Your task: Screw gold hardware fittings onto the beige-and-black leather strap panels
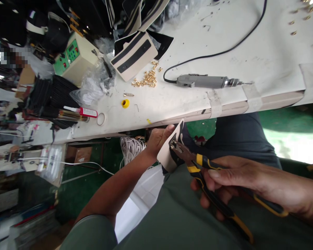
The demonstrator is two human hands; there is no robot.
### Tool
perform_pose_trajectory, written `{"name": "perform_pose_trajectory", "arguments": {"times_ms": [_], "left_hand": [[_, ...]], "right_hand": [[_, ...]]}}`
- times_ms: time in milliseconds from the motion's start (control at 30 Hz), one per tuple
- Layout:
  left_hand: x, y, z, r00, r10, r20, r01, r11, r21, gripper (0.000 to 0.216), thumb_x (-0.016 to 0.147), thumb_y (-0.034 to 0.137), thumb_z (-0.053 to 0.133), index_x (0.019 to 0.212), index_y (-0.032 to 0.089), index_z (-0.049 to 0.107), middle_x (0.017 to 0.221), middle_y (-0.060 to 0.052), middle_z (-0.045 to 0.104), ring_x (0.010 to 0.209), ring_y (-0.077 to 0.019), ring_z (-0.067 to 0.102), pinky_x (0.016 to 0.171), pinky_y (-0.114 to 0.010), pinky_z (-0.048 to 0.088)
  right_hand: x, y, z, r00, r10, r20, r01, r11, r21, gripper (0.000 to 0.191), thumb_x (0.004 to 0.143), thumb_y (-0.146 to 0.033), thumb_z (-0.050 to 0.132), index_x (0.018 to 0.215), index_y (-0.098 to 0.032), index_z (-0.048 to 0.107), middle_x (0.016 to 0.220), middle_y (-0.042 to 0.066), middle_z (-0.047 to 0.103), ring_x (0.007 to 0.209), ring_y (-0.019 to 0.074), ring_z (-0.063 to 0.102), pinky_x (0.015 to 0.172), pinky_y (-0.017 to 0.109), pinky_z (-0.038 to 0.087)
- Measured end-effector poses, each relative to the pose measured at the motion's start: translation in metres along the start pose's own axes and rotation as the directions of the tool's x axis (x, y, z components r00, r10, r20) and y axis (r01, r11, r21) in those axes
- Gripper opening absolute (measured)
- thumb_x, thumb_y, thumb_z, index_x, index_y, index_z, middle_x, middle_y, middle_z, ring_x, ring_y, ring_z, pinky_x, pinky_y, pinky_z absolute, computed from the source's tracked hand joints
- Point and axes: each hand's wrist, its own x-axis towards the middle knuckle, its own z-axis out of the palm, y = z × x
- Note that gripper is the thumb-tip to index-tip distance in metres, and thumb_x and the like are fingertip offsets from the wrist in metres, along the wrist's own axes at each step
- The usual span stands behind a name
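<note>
My left hand (156, 140) grips a cream-coloured flat piece with black strips (165, 154), tilted just off the table's front edge; its thumb lies along the upper end and the other fingers are partly hidden behind. In my right hand (229, 177) is a pair of pliers (189, 156) with black and yellow handles, fingers wrapped round them. The plier jaws reach the face of the piece, at a small metal fitting on the black strip. Whether the jaws have closed on that fitting I cannot tell.
On the white table (182, 100) lie a grey electric screwdriver (206, 81) with its cable, a heap of gold-coloured hardware (148, 79), a yellow cap (125, 103) and a red bottle (87, 112). Similar cream pieces (135, 57) and a control box (77, 57) stand behind.
</note>
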Motion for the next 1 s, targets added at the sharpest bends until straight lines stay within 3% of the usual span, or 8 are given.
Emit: {"name": "perform_pose_trajectory", "arguments": {"times_ms": [133,300,400,567,733,1000], "left_hand": [[-0.003,0.0,0.001,1.0,-0.01,0.006,0.01,1.0,0.024,0.067,0.107,0.061,0.046,0.054,0.021,0.036,0.049,0.003,0.035,0.046,-0.0103,0.031,0.045,-0.031,0.019],[0.0,0.0,0.002,0.997,0.038,-0.068,-0.038,0.999,0.001,0.065,0.108,0.059,0.045,0.056,0.021,0.037,0.05,0.003,0.037,0.047,-0.01,0.033,0.046,-0.03,0.022],[0.003,0.002,0.001,0.999,0.022,-0.043,-0.022,1.0,-0.006,0.066,0.107,0.059,0.046,0.055,0.021,0.036,0.049,0.004,0.037,0.046,-0.0095,0.032,0.045,-0.029,0.022],[0.007,0.007,-0.002,0.998,-0.039,0.052,0.037,0.999,0.036,0.067,0.106,0.06,0.047,0.054,0.021,0.035,0.047,0.004,0.034,0.043,-0.0086,0.028,0.043,-0.028,0.02],[0.003,0.01,0.0,0.993,-0.095,0.076,0.095,0.995,0.011,0.066,0.107,0.06,0.045,0.055,0.021,0.035,0.048,0.004,0.033,0.044,-0.0092,0.028,0.042,-0.028,0.02],[0.0,0.012,0.001,0.996,-0.051,0.072,0.054,0.998,-0.033,0.064,0.107,0.06,0.047,0.056,0.021,0.036,0.049,0.004,0.035,0.046,-0.0098,0.029,0.044,-0.029,0.021]], "right_hand": [[0.001,0.004,0.002,0.997,-0.063,0.038,0.059,0.993,0.097,0.034,0.098,-0.05,0.069,0.101,-0.016,0.067,0.126,0.018,0.071,0.107,0.0333,0.074,0.08,0.043,0.064],[0.003,0.003,0.009,0.998,-0.054,0.032,0.045,0.973,0.227,0.029,0.1,-0.043,0.068,0.098,-0.014,0.068,0.123,0.021,0.072,0.109,0.0339,0.075,0.085,0.045,0.064],[0.004,0.005,0.006,0.994,-0.067,0.081,0.044,0.965,0.258,0.031,0.101,-0.044,0.067,0.108,-0.013,0.07,0.127,0.022,0.071,0.113,0.0362,0.075,0.086,0.047,0.065],[0.004,0.01,0.001,0.988,-0.103,0.111,0.071,0.964,0.258,0.032,0.104,-0.045,0.062,0.105,-0.013,0.069,0.119,0.02,0.074,0.095,0.0284,0.079,0.082,0.04,0.065],[0.002,0.015,0.006,0.991,-0.119,0.062,0.097,0.954,0.283,0.03,0.102,-0.045,0.064,0.099,-0.015,0.069,0.12,0.016,0.072,0.099,0.0307,0.077,0.076,0.04,0.064],[0.0,0.021,0.003,0.997,-0.042,0.071,0.021,0.96,0.278,0.035,0.093,-0.054,0.071,0.097,-0.02,0.069,0.115,0.015,0.074,0.091,0.0294,0.075,0.076,0.042,0.063]]}}
